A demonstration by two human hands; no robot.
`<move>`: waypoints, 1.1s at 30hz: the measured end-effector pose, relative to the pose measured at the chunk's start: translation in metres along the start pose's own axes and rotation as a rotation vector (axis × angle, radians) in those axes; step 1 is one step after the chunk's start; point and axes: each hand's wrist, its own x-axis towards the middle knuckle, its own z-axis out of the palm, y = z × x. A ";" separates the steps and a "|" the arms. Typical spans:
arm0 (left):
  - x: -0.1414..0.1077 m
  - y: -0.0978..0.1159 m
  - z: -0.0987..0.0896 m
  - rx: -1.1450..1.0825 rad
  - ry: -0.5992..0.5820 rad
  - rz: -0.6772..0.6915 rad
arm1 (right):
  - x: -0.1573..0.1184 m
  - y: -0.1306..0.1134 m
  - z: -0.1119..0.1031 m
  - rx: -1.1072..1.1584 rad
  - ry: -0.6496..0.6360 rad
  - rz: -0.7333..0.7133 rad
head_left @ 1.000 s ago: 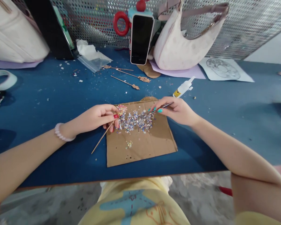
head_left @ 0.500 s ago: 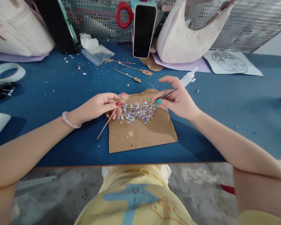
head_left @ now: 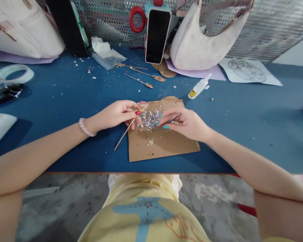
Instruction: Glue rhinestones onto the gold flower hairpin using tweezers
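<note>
My left hand (head_left: 117, 116) is closed around the ornate head of a thin gold hair stick (head_left: 123, 137), whose shaft slants down to the left past the cardboard's edge. My right hand (head_left: 192, 125) pinches dark tweezers (head_left: 173, 119) between thumb and fingers, low over a pile of shiny blue, silver and pink flakes (head_left: 149, 119). The tweezers' tips are too small to make out. Under the pile lies a piece of brown cardboard (head_left: 166, 148). A smaller cluster of pale yellowish flakes (head_left: 150, 142) sits nearer to me. Pinkish pieces (head_left: 142, 104) show beside my left fingertips.
Behind the cardboard lie several gold hair sticks (head_left: 138, 80) and a small glue bottle (head_left: 199, 86). A phone (head_left: 158, 37) stands upright near a white handbag (head_left: 207, 47). Clear tape (head_left: 14, 74) and a black tool (head_left: 6, 94) lie at left; a printed drawing (head_left: 249, 71) lies at right.
My right hand has lowered with the tweezers toward the flakes, uncovering the glue bottle. My left hand still grips the hair stick. The whole view has shifted slightly.
</note>
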 end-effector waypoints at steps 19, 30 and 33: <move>-0.024 0.001 0.012 0.106 -0.179 -0.091 | -0.017 -0.011 0.001 -0.326 -0.076 -0.341; -0.024 0.005 0.012 0.179 -0.216 -0.069 | -0.016 -0.011 -0.001 -0.302 -0.076 -0.362; -0.024 0.005 0.013 0.189 -0.221 -0.067 | -0.016 -0.010 -0.001 -0.298 -0.070 -0.353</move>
